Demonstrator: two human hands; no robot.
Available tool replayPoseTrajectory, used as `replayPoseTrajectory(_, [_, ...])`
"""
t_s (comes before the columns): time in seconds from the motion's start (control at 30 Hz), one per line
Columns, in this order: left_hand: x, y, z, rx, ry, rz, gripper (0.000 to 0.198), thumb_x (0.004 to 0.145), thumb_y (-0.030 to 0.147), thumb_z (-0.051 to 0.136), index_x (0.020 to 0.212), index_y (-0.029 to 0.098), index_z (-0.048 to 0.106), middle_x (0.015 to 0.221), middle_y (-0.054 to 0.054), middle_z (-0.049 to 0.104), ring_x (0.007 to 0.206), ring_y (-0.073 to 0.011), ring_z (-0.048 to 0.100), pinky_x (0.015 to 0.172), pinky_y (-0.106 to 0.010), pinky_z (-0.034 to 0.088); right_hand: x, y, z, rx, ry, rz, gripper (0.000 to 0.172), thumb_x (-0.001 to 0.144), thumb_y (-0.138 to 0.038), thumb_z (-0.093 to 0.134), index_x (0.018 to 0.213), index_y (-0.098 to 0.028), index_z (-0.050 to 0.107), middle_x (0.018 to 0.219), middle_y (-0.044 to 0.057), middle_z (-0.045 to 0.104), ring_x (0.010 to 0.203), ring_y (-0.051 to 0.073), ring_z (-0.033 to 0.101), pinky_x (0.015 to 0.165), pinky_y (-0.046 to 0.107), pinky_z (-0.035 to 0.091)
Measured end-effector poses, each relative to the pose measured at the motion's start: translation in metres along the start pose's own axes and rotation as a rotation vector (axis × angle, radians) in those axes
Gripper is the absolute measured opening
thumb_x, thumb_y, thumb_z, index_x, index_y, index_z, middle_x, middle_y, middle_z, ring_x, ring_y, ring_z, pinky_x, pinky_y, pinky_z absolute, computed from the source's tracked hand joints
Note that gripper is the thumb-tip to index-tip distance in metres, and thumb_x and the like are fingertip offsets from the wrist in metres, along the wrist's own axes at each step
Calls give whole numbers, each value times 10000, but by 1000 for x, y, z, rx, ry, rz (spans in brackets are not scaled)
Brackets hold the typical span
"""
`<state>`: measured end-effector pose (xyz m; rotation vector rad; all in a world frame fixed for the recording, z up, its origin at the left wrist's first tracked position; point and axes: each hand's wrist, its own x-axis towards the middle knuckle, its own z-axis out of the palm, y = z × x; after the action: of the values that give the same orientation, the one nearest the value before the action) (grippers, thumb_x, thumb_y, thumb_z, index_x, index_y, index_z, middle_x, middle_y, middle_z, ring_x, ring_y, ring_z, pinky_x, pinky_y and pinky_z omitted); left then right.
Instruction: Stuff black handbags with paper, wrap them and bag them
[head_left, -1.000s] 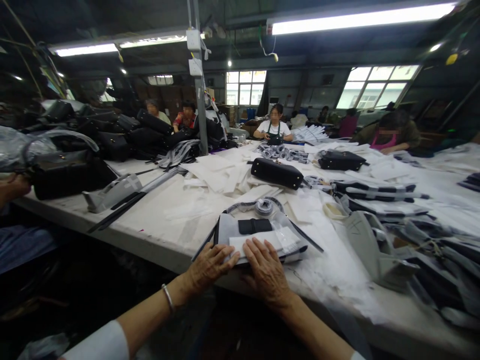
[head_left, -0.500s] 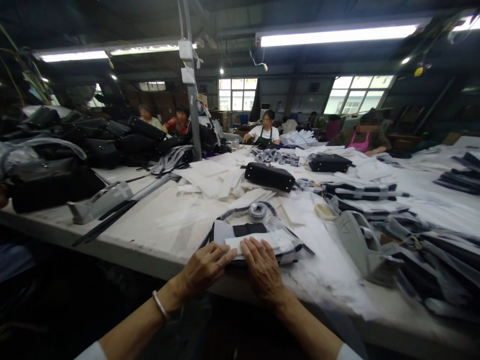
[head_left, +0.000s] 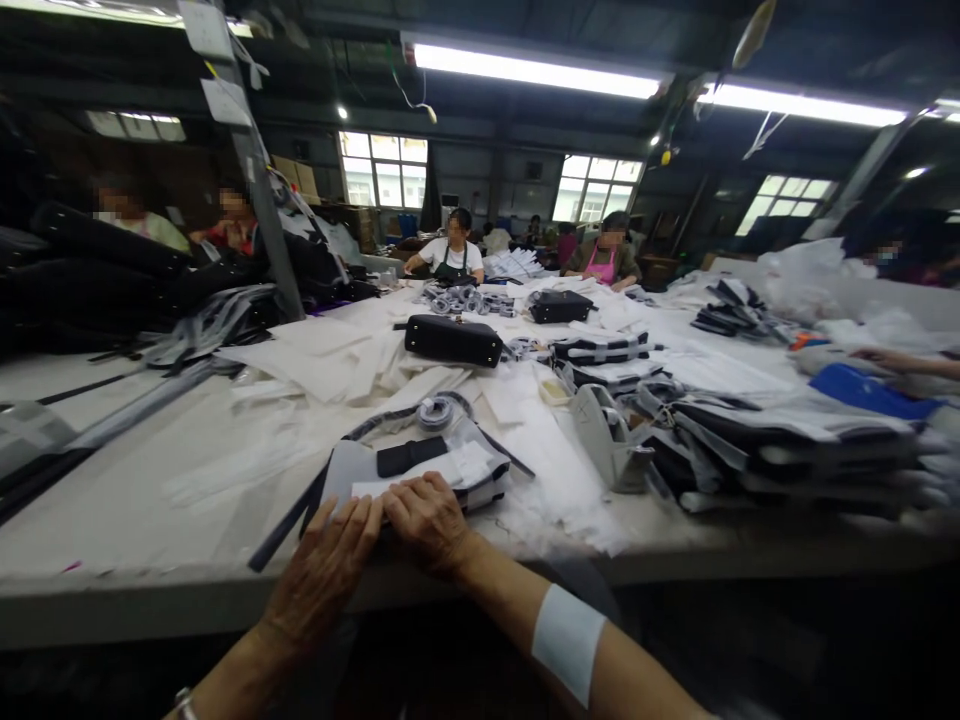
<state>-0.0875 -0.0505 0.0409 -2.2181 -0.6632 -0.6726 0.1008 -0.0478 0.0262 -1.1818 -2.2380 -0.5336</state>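
A flat black-and-grey handbag (head_left: 480, 492), partly wrapped in white sheet material (head_left: 454, 465), lies at the table's near edge. A black strap-like piece (head_left: 411, 456) rests on top of it, and a wrapped coil of strap (head_left: 435, 410) sits just behind. My left hand (head_left: 330, 550) reaches the bag's near-left edge, its fingers stretched out side by side and its thumb hidden. Beside it, my right hand (head_left: 427, 520) is closed over the near edge, fingers bent on the white sheet. The bag's underside is out of sight.
White sheets (head_left: 300, 352) are strewn beyond the bag. A black handbag (head_left: 453, 341) stands among them. At the right are a grey tape dispenser (head_left: 609, 440) and stacked wrapped bags (head_left: 795, 450). Co-workers sit across the table, including a person in a dark apron (head_left: 454, 258).
The view has turned right, so things appear farther left. My left fingers have straightened along the bag's edge, while my right fingers have gone from flat to bent.
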Motion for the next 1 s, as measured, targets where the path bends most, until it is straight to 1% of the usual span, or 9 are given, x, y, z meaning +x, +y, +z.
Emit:
replayPoseTrajectory(0.13, [14,-20,3,35,29,56,409,909,6,357,1256,96,555,1082,-143,701,978,-272,666,962,-446,443,17,1,-5,27,-35,46,139,942,-274,541,1009,-161,588,941,73,696,872,225,608,797,392,430])
replayPoseTrajectory(0.27, [14,-36,10,-51,30,1,386,923,44,394,1250,148,570,1075,-120,707,899,-245,675,871,-400,488,26,6,-36,89,-4,61,347,867,-377,662,1122,-152,594,1078,83,701,997,227,611,893,398,448])
replayPoseTrajectory(0.37, [8,-43,12,-81,31,-84,371,919,67,417,1243,155,572,1073,-113,711,896,-243,678,839,-388,497,2,17,-79,195,155,94,269,947,-292,569,1195,-201,620,1186,72,690,1141,196,587,1018,395,420])
replayPoseTrajectory(0.47, [2,-46,12,-75,71,-149,347,910,72,439,1218,165,570,1042,-84,722,863,-229,680,817,-367,495,-48,36,-113,300,243,248,204,964,-183,513,1032,-232,699,952,56,731,943,179,665,855,333,524])
replayPoseTrajectory(0.57, [-3,-46,11,-82,86,-211,349,908,84,439,1227,166,553,1046,-78,723,877,-230,677,822,-365,494,-93,61,-113,340,120,364,194,968,-201,516,982,-224,708,880,55,719,830,182,687,752,300,560])
replayPoseTrajectory(0.67, [-8,-44,12,-98,86,-303,368,893,113,455,1247,164,545,1053,-85,718,895,-248,672,821,-378,500,-110,83,-89,274,-107,517,191,902,-215,598,1066,-209,697,948,60,717,802,193,698,748,311,568])
replayPoseTrajectory(0.8, [-15,-41,13,-93,101,-431,363,882,130,478,1235,158,556,1027,-97,710,867,-260,663,795,-378,504,-91,99,-65,167,-451,733,383,712,-150,731,1091,-196,698,962,60,722,807,204,698,746,297,532])
replayPoseTrajectory(0.93, [-22,-37,16,-96,132,-486,324,918,165,494,1236,156,553,1022,-95,712,848,-249,658,782,-367,497,-70,104,-64,166,-580,754,150,667,-151,706,802,-213,721,678,-4,697,596,174,649,530,240,415])
replayPoseTrajectory(1.0, [-25,-35,18,-109,151,-509,296,945,198,498,1233,156,554,1019,-91,716,845,-239,658,785,-362,494,-65,107,-65,197,-666,777,73,666,-150,668,691,-212,698,626,-12,682,569,162,632,505,228,365])
